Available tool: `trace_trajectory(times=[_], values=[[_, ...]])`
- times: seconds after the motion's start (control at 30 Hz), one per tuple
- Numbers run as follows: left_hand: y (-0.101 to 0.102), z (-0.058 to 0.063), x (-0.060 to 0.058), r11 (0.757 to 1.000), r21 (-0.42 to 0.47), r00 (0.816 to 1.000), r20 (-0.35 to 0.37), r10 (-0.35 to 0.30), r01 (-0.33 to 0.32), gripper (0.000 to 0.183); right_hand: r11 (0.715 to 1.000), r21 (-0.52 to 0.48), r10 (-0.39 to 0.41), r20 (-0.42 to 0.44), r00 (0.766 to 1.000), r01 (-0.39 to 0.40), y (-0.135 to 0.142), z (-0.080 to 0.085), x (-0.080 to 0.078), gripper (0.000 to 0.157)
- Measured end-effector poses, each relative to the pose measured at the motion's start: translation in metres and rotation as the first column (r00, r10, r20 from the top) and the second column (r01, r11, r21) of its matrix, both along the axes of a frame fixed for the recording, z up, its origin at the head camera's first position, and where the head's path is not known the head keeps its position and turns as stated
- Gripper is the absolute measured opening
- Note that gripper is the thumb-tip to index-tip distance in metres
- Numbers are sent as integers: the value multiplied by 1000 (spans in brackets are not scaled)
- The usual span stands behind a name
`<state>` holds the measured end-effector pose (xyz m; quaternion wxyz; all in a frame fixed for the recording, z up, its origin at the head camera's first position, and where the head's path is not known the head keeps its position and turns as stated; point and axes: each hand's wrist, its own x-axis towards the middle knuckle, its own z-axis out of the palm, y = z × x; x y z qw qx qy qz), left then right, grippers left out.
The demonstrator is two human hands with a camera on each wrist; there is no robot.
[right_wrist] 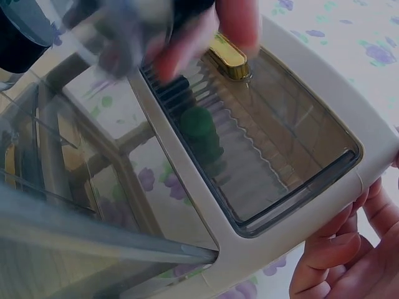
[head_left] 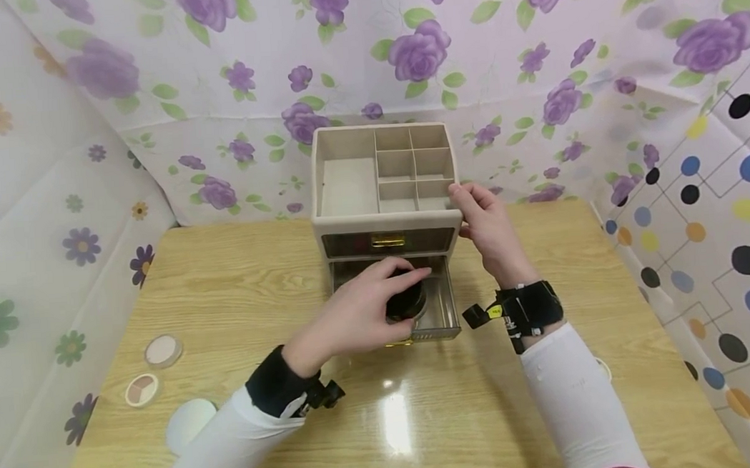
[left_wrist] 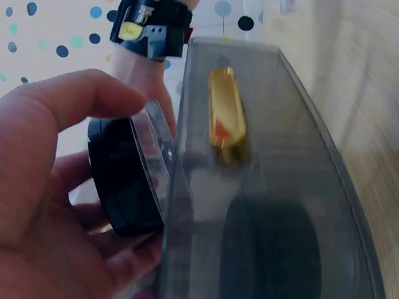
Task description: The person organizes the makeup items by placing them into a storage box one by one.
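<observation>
A beige desktop organizer point(head_left: 387, 220) with open compartments on top stands at the back of the table. Its clear grey lower drawer point(head_left: 445, 308) is pulled out. Over that drawer, my left hand point(head_left: 357, 314) grips a round jar point(left_wrist: 121, 177) with a black lid and a clear body, thumb and fingers spread around it. The jar is tilted in the left wrist view, close by the drawer front with its gold handle point(left_wrist: 225, 106). My right hand point(head_left: 493, 237) holds the organizer's right side, thumb at the top rim. The closed upper drawer point(right_wrist: 274, 143) contains a green item point(right_wrist: 198, 121).
On the table's left lie a round pale compact point(head_left: 163, 351), a small round palette point(head_left: 142, 390) in several tones and a pale disc point(head_left: 189, 421) beside my left forearm. Another dark round shape point(left_wrist: 269, 249) shows through the lower drawer front. Patterned cloth point(head_left: 415, 52) hangs behind and at both sides.
</observation>
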<state>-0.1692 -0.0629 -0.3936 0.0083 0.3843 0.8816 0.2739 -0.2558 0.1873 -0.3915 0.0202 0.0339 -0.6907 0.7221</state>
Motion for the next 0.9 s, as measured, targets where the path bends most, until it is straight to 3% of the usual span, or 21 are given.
trace_trajectory(times=[0.23,0.5,0.73,0.9], values=[[25,-2,-4,993,-115,990,136,46,-30,72,1000,8,-10,-5,1000,10,0,1,0,29],[37,-6,-6,983,-185,953,298,61,-5,72,1000,8,-9,6,1000,9,0,1,1,29],[41,-17,-6,980,-200,935,345,87,-17,68,1000,14,-9,-2,1000,9,0,1,2,29],[43,-21,-6,979,-203,935,341,99,-30,67,1000,16,-5,-5,1000,5,-1,2,2,30]])
